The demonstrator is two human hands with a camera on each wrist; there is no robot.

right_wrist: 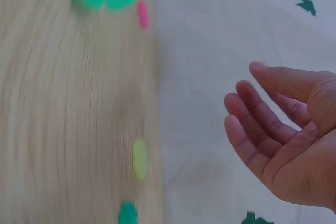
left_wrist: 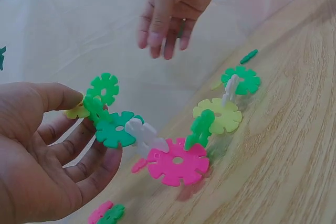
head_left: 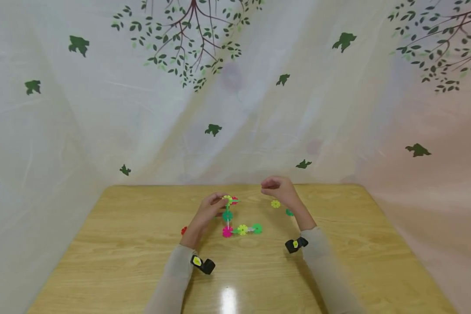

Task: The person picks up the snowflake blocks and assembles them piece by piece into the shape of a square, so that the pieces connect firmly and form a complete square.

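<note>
A person's left hand pinches a yellow end disc of an L-shaped chain of interlocking plastic snowflake discs at a wooden table, while the right hand, fingers loosely bent, holds nothing near the far edge. The chain turns its corner at a pink disc, with green, white, teal and yellow pieces slotted together on either side. Both legs appear joined; a loose yellow disc, a teal disc and a partly hidden red disc lie unattached, and how many are still to be added cannot be told.
</note>
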